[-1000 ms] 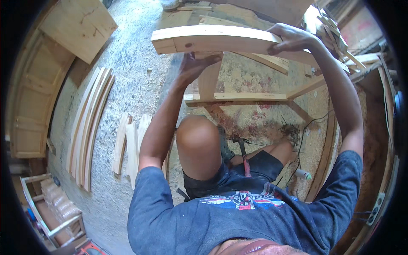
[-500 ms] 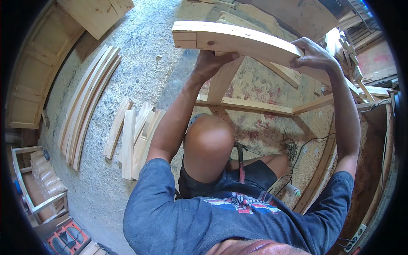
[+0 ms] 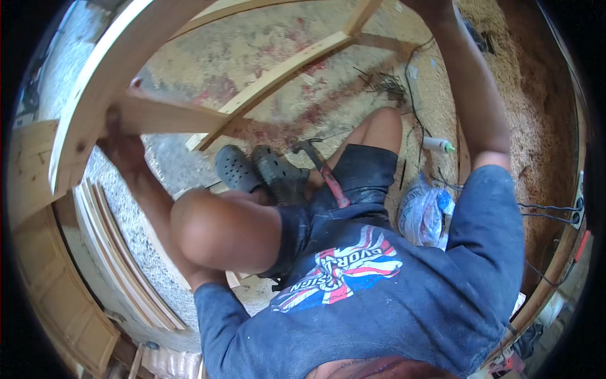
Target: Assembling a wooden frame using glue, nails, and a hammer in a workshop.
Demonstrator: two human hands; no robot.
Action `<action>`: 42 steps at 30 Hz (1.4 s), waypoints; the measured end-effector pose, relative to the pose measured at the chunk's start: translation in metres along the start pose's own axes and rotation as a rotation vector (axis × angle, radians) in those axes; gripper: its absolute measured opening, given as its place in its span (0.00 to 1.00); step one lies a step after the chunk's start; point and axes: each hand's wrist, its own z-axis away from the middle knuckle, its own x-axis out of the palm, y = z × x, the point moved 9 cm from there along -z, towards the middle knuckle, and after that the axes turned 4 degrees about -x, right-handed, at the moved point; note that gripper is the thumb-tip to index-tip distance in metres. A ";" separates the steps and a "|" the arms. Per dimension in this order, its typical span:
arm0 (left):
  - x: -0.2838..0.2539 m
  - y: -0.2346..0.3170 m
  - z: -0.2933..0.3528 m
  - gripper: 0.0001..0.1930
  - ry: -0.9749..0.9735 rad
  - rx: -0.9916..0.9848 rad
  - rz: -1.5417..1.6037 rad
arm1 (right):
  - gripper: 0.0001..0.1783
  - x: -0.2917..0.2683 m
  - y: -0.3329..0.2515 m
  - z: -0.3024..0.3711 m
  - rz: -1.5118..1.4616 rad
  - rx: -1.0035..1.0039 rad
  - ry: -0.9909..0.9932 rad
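A thick, curved wooden beam (image 3: 95, 85) rises at the upper left, its lower end close to my left side. My left hand (image 3: 123, 142) is closed on the beam near that end, its thumb against the wood; motion smears it a little. Behind the hand, a wooden crosspiece (image 3: 170, 115) joins a long rail (image 3: 278, 85) of a frame near the floor. My right hand (image 3: 429, 6) is at the top edge, mostly cut off; its fingers and anything in them are hidden. A hammer (image 3: 328, 177) with a red grip lies against my lap.
Curved wooden strips (image 3: 123, 252) lie on the floor at left, beside a panelled wooden door (image 3: 69, 284). Nails (image 3: 388, 86) are heaped by a black cable (image 3: 409, 76). A white bottle (image 3: 435, 144) and a plastic bag (image 3: 421, 215) are at my right.
The view has swung to the right. The curved beam now appears farther left and more upright, its upper part out of the picture. My right hand has slid to the top edge.
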 end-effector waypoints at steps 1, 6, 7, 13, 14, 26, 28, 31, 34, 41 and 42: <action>0.018 -0.004 -0.006 0.33 -0.049 0.073 0.044 | 0.26 -0.034 0.075 0.093 0.039 0.019 -0.031; -0.044 0.009 -0.006 0.30 -0.013 -0.004 0.105 | 0.20 0.010 0.090 0.390 0.149 0.986 -0.611; -0.038 -0.006 -0.006 0.29 -0.029 -0.069 0.119 | 0.18 -0.003 0.090 0.459 0.121 1.153 -0.740; -0.056 -0.001 -0.012 0.36 0.080 -0.052 -0.033 | 0.12 0.048 0.028 0.564 0.047 1.161 -0.913; -0.054 -0.004 -0.012 0.36 0.102 -0.087 -0.018 | 0.12 0.052 0.027 0.577 0.140 1.194 -0.986; -0.064 0.008 -0.015 0.31 0.268 -0.036 0.004 | 0.12 0.080 0.005 0.575 -0.066 0.916 -0.950; -0.058 0.005 -0.017 0.32 0.188 -0.043 0.010 | 0.12 0.075 0.015 0.581 -0.127 0.953 -0.866; -0.056 0.010 -0.012 0.34 0.244 -0.021 -0.015 | 0.10 0.043 0.054 0.604 -0.267 1.545 -0.347; -0.057 0.009 -0.009 0.34 0.203 -0.091 0.027 | 0.11 0.035 0.051 0.633 -0.566 1.922 -0.028; -0.064 0.004 -0.013 0.35 0.214 -0.089 0.059 | 0.13 0.010 0.059 0.638 -0.119 1.681 -0.483; -0.059 -0.010 -0.013 0.34 0.229 -0.126 0.080 | 0.14 -0.007 0.061 0.660 -0.317 1.834 -0.253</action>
